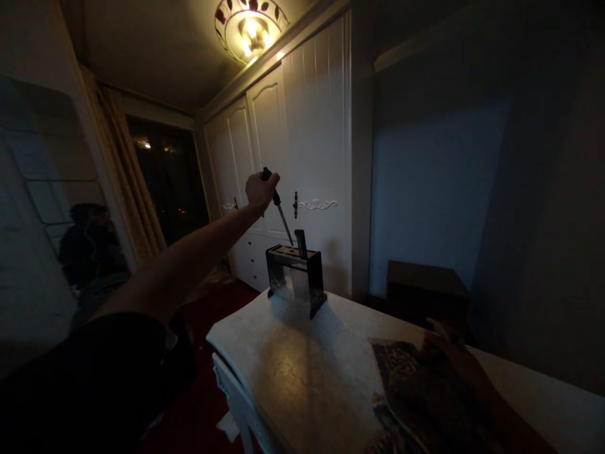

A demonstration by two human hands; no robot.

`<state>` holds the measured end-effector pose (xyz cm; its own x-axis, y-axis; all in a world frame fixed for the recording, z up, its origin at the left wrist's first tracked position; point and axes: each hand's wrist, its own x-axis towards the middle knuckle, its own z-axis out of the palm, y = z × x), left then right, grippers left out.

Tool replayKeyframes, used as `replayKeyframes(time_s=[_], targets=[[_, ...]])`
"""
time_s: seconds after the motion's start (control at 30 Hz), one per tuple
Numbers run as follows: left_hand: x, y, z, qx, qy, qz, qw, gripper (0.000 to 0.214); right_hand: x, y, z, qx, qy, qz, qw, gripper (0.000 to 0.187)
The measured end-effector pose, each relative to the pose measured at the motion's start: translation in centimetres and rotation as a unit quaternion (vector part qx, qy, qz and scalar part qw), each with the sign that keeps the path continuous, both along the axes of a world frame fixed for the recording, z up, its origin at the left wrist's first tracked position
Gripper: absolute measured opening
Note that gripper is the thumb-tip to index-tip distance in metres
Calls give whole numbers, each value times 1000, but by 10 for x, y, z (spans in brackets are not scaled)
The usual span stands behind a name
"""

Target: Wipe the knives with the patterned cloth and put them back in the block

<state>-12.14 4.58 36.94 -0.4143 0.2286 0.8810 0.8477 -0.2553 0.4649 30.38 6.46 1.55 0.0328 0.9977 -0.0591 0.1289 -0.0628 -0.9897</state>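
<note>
My left hand (261, 189) is closed around the black handle of a honing steel (285, 221). The thin metal rod slants down, its tip at the top of a knife block (290, 277); whether it is inside a slot I cannot tell. The block has dark ends and a shiny, see-through-looking front. One knife with a black handle (300, 243) stands in the block, its blade hidden. At the lower right, my right hand (447, 347) is closed on a dark patterned cloth (406, 378); deep shadow obscures its fingers. A pale pointed bit shows beside that hand.
The block stands near the far end of a white table (283, 378). A white chair (236, 394) is against its left side. Behind are a white wardrobe (316, 145) and a dark low cabinet (425, 277). A person (89, 246) shows at the left, perhaps reflected.
</note>
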Motion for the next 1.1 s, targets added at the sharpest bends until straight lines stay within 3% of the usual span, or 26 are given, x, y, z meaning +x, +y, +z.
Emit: replayKeyframes(time_s=[0.23, 0.4, 0.53, 0.73, 0.9, 1.1], targets=[[-1, 0, -5, -13, 2, 5, 1000, 29, 1, 3, -4, -37, 20, 13, 999, 26], [-4, 2, -9, -10, -7, -6, 1000, 28, 0, -4, 8, -62, -21, -14, 998, 22], [-5, 5, -11, -5, -15, -3, 1000, 28, -1, -10, 18, -84, -43, -14, 995, 31], [-10, 9, -11, -4, -8, -8, 1000, 29, -1, -6, 9, -40, -11, 16, 999, 33], [-8, 13, -16, -28, -5, -21, 999, 29, 1, 1, 2, -67, -28, -4, 997, 30], [-8, 19, -19, -52, -19, 16, 998, 30, 1, -2, 7, -52, -15, 6, 999, 27]])
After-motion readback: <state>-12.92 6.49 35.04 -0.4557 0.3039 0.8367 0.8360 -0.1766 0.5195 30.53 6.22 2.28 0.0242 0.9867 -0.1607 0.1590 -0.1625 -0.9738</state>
